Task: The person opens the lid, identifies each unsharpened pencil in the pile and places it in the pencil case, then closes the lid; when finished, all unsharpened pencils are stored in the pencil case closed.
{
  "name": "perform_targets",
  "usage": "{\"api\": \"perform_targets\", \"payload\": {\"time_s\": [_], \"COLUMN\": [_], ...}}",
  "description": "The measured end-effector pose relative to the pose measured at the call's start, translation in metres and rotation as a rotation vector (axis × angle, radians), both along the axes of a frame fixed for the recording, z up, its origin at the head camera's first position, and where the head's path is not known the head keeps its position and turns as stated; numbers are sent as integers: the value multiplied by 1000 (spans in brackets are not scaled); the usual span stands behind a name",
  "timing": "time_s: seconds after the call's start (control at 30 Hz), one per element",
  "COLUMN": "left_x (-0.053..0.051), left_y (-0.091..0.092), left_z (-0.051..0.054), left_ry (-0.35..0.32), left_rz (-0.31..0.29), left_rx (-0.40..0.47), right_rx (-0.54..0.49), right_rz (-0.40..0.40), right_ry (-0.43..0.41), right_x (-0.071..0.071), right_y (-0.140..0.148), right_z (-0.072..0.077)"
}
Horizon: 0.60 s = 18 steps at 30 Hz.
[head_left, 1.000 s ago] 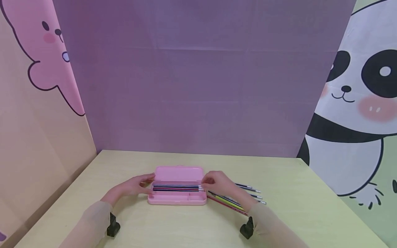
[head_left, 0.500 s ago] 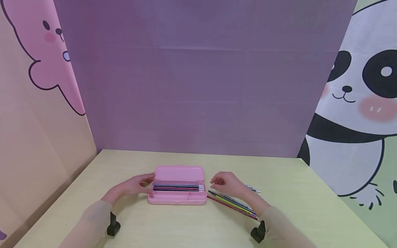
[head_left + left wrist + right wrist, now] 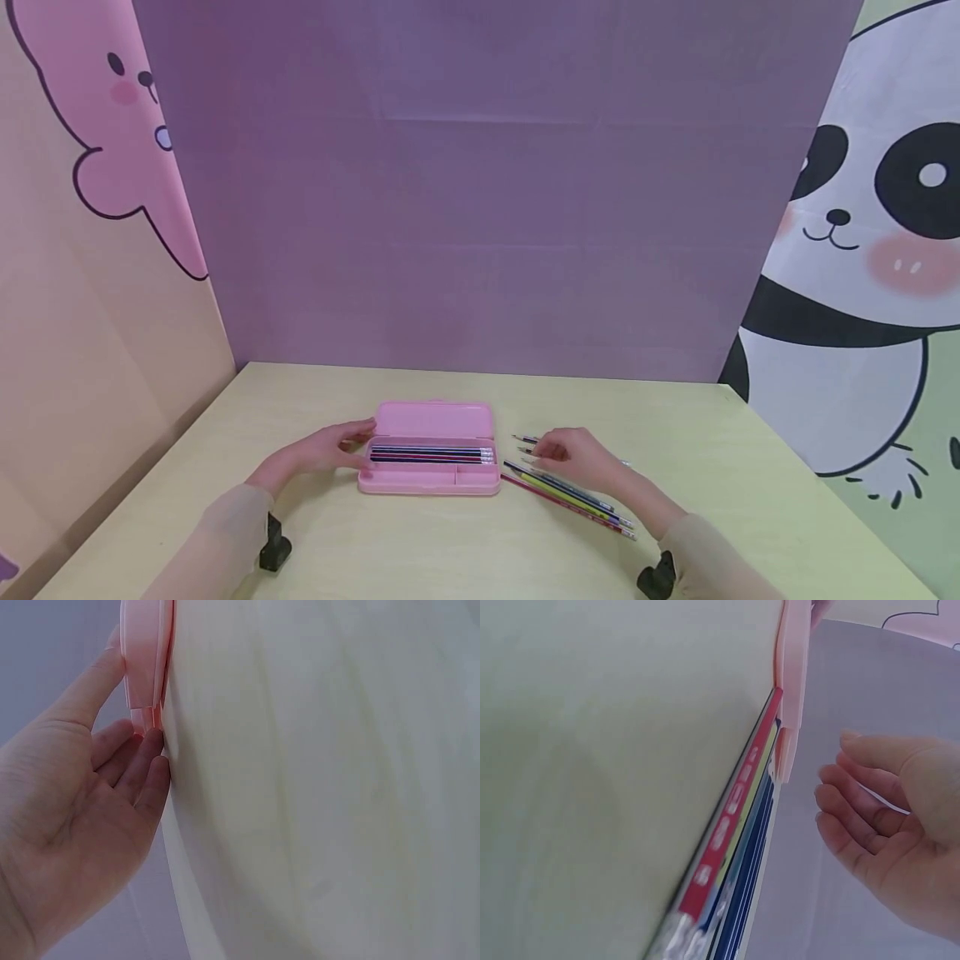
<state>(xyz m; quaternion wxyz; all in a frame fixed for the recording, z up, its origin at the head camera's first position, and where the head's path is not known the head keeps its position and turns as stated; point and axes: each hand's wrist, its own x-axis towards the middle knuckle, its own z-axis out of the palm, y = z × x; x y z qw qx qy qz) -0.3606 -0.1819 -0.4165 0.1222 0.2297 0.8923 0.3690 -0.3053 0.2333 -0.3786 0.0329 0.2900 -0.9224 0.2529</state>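
A pink pencil case [image 3: 429,488] lies on the table with its lid [image 3: 433,420] folded back. Several striped pencils [image 3: 427,455] lie side by side in its long compartment. My left hand [image 3: 327,447] rests at the case's left end, thumb by the tray and fingers by the lid; in the left wrist view its fingers are loosely bent against the pink edge. Right of the case, my right hand [image 3: 576,458] hovers over loose pencils [image 3: 570,493]. The right wrist view shows that hand [image 3: 900,810] with thumb and fingers apart and nothing between them.
A red pencil [image 3: 731,802] is the nearest of the loose ones, its tip close to the case. Other pencils are partly hidden under my right hand. A purple backdrop [image 3: 480,208] rises behind the light wooden table [image 3: 375,550].
My right hand has moved from the case's right end rightward to above the loose pencils, uncovering some of their tips. My left hand and the case have stayed put.
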Motion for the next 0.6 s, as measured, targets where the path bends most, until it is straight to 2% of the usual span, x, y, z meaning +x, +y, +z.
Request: {"api": "perform_targets", "payload": {"time_s": [0.13, 0.37, 0.6], "left_x": [1, 2, 3], "left_y": [0, 1, 1], "left_z": [1, 3, 2], "left_ry": [5, 19, 10], "left_rz": [4, -23, -10], "left_rx": [-9, -2, -6], "right_rx": [2, -7, -8], "right_rz": [17, 31, 41], "right_ry": [3, -27, -36], "right_x": [5, 13, 21], "right_y": [7, 21, 33], "right_z": [-2, -6, -10]}}
